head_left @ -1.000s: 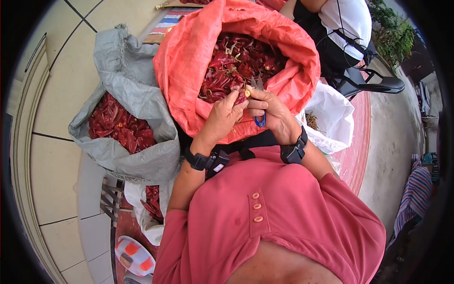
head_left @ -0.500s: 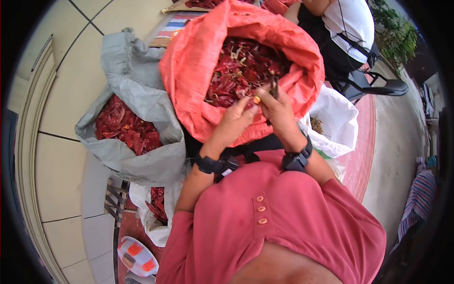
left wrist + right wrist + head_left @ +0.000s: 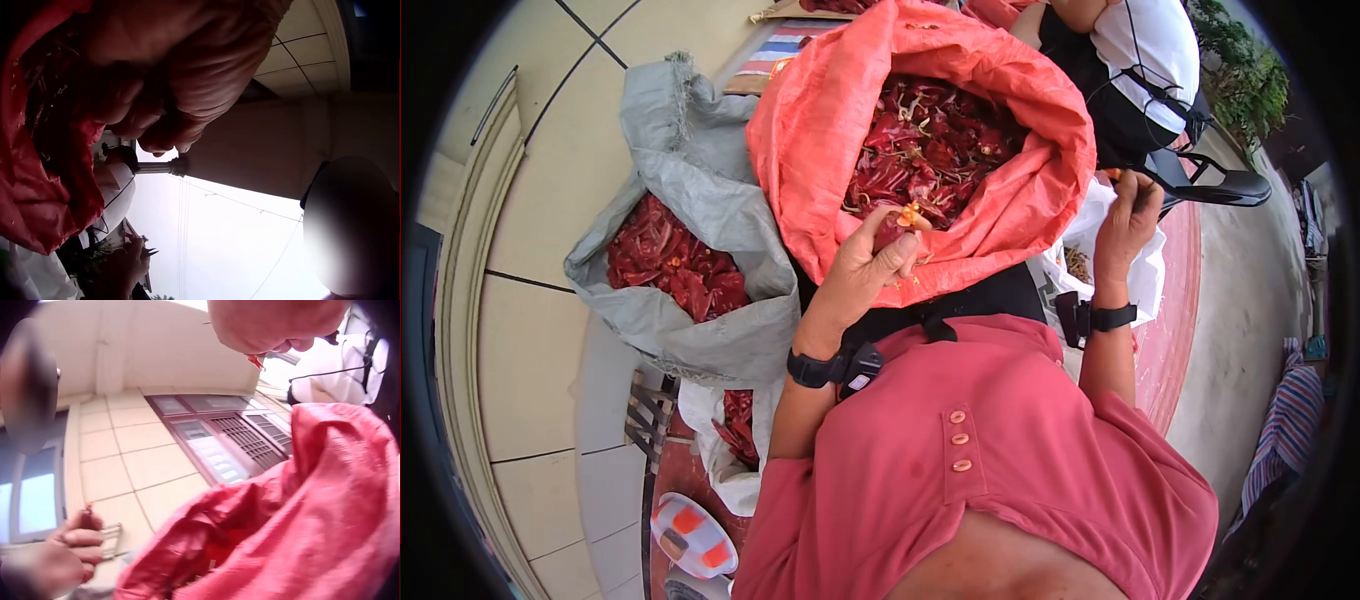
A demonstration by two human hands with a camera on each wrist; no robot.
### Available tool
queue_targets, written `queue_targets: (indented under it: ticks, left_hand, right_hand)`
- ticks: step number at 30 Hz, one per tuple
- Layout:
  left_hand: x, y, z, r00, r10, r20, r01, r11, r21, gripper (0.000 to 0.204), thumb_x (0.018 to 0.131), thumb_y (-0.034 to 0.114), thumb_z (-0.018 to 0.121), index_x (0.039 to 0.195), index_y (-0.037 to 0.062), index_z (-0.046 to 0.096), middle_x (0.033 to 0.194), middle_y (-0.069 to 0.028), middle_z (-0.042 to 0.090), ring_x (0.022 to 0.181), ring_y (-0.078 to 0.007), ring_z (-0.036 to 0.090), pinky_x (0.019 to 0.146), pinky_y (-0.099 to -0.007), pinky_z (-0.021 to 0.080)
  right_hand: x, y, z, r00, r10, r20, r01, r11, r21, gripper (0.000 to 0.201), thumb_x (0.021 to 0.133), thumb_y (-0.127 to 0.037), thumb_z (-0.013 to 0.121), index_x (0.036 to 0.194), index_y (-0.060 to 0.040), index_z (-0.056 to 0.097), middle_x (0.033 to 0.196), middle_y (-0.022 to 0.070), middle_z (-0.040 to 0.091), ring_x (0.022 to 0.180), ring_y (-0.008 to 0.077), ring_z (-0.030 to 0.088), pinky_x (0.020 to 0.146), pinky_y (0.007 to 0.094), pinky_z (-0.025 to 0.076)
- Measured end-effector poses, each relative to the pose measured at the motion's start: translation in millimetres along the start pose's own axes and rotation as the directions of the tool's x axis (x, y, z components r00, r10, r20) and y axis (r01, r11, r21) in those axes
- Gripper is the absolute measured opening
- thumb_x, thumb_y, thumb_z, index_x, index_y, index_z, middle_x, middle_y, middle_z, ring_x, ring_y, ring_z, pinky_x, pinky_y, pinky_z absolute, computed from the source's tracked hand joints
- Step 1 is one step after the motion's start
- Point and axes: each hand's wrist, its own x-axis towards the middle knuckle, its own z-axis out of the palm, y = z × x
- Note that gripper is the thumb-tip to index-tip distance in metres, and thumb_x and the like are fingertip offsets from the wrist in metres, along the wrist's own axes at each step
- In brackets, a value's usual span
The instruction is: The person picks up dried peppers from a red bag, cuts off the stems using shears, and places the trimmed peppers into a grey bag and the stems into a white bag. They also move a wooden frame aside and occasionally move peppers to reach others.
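Observation:
My left hand (image 3: pixel 862 270) grips a dried red chili pepper (image 3: pixel 889 232) at the near rim of the big red woven sack (image 3: pixel 805 150). The pepper's cut end faces up, showing orange-yellow insides. More dried chilies (image 3: pixel 930 150) fill the sack. Out to the right, my right hand (image 3: pixel 1127 228) is raised over a white bag (image 3: pixel 1148 283). Its fingertips pinch a small orange-red chili piece (image 3: pixel 255 360). Pointed tips of scissors (image 3: pixel 150 252) stick out of that hand in the left wrist view; their handles are hidden by the fingers.
A grey woven sack (image 3: pixel 700 345) of red chilies (image 3: pixel 665 260) stands at left, with a smaller white bag (image 3: pixel 735 488) below it. Brownish scraps (image 3: pixel 1078 263) lie in the right white bag. Another person (image 3: pixel 1150 60) sits beyond, near a black seat (image 3: pixel 1225 187).
Both hands were together at the pepper over the sack's near rim. My right hand has since moved away to the right with the scissors and the small piece; the left keeps the pepper.

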Motion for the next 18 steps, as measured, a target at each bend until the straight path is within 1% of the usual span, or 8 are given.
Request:
queue_targets:
  ticks: [3, 5, 6, 8, 10, 12, 15, 18]
  left_hand:
    - [-17.6, 14.1, -4.8, 0.957, 0.088, -0.278, -0.016, 0.968, 0.249, 0.027, 0.095, 0.018, 0.059, 0.118, 0.0038, 0.054, 0.101, -0.0021, 0.059, 0.084, -0.0073, 0.053, 0.072, -0.0240, 0.047]
    - [-35.8, 31.0, -25.4, 0.864, 0.173, -0.473, 0.136, 0.824, 0.549, 0.031, 0.092, 0.019, 0.062, 0.118, 0.0046, 0.056, 0.101, -0.0031, 0.060, 0.089, -0.0094, 0.055, 0.076, -0.0248, 0.047]
    - [-44.3, 46.1, -33.1, 0.796, 0.173, -0.580, 0.209, 0.821, 0.531, 0.033, 0.090, 0.019, 0.063, 0.118, 0.0040, 0.056, 0.101, -0.0060, 0.060, 0.091, -0.0138, 0.057, 0.081, -0.0282, 0.046]
    - [-65.8, 46.5, -79.8, 0.658, 0.356, -0.663, 0.370, 0.615, 0.697, 0.036, 0.090, 0.018, 0.062, 0.120, 0.0010, 0.053, 0.107, -0.0143, 0.061, 0.097, -0.0249, 0.059, 0.089, -0.0365, 0.045]
    - [-82.0, 50.3, -111.2, 0.584, 0.487, -0.650, 0.457, 0.464, 0.759, 0.041, 0.088, 0.015, 0.063, 0.125, 0.0018, 0.053, 0.117, -0.0178, 0.060, 0.107, -0.0295, 0.056, 0.096, -0.0392, 0.041]
    - [-93.3, 40.4, -132.6, 0.612, 0.672, -0.417, 0.657, -0.138, 0.741, 0.045, 0.085, 0.013, 0.065, 0.128, 0.0030, 0.053, 0.118, -0.0175, 0.060, 0.109, -0.0311, 0.054, 0.096, -0.0399, 0.041]
    - [-69.7, 54.9, -97.3, 0.620, 0.608, -0.496, 0.541, 0.126, 0.831, 0.045, 0.089, 0.015, 0.062, 0.131, 0.0027, 0.052, 0.123, -0.0162, 0.060, 0.115, -0.0257, 0.054, 0.094, -0.0370, 0.044]
    - [-35.0, 38.8, -42.3, 0.742, 0.379, -0.553, 0.266, 0.591, 0.762, 0.035, 0.089, 0.011, 0.060, 0.123, 0.0023, 0.057, 0.116, -0.0117, 0.062, 0.104, -0.0205, 0.059, 0.087, -0.0326, 0.047]
  right_hand:
    - [-11.7, 67.2, -28.0, 0.984, 0.172, 0.037, -0.146, 0.919, -0.365, 0.014, 0.094, -0.013, 0.060, 0.099, -0.0008, 0.056, 0.084, 0.0064, 0.061, 0.076, 0.0113, 0.058, 0.069, 0.0256, 0.046]
    - [-19.5, 113.2, -49.1, 0.909, 0.410, 0.068, -0.246, 0.663, -0.707, 0.019, 0.091, -0.014, 0.063, 0.103, -0.0001, 0.057, 0.085, 0.0077, 0.063, 0.076, 0.0136, 0.059, 0.071, 0.0275, 0.047]
    - [-20.1, 114.2, -53.0, 0.911, 0.409, 0.046, -0.292, 0.721, -0.628, 0.021, 0.090, -0.014, 0.063, 0.104, 0.0002, 0.057, 0.086, 0.0081, 0.064, 0.077, 0.0145, 0.059, 0.072, 0.0281, 0.047]
    - [-26.7, 109.2, -55.4, 0.908, 0.420, 0.003, -0.375, 0.815, -0.442, 0.026, 0.088, -0.015, 0.064, 0.107, 0.0008, 0.058, 0.089, 0.0089, 0.065, 0.078, 0.0163, 0.060, 0.074, 0.0295, 0.048]
    - [-22.1, 51.5, -33.9, 0.977, 0.163, 0.137, -0.114, 0.943, -0.313, 0.022, 0.091, -0.014, 0.062, 0.106, 0.0014, 0.059, 0.092, 0.0101, 0.065, 0.080, 0.0163, 0.060, 0.074, 0.0300, 0.048]
    - [-23.8, 10.2, -7.6, 0.904, 0.218, 0.367, -0.181, 0.975, -0.133, 0.021, 0.089, -0.012, 0.064, 0.105, 0.0002, 0.060, 0.092, 0.0091, 0.063, 0.082, 0.0179, 0.061, 0.073, 0.0315, 0.048]
    - [-45.3, -28.6, 42.4, 0.688, 0.014, 0.725, 0.069, 0.994, -0.085, 0.023, 0.084, -0.016, 0.066, 0.102, -0.0037, 0.059, 0.091, 0.0116, 0.062, 0.085, 0.0278, 0.063, 0.071, 0.0382, 0.050]
    - [-72.2, -52.4, 84.7, 0.464, 0.100, 0.880, 0.294, 0.920, -0.260, 0.026, 0.083, -0.021, 0.065, 0.104, -0.0084, 0.056, 0.093, 0.0128, 0.062, 0.089, 0.0332, 0.063, 0.070, 0.0445, 0.051]
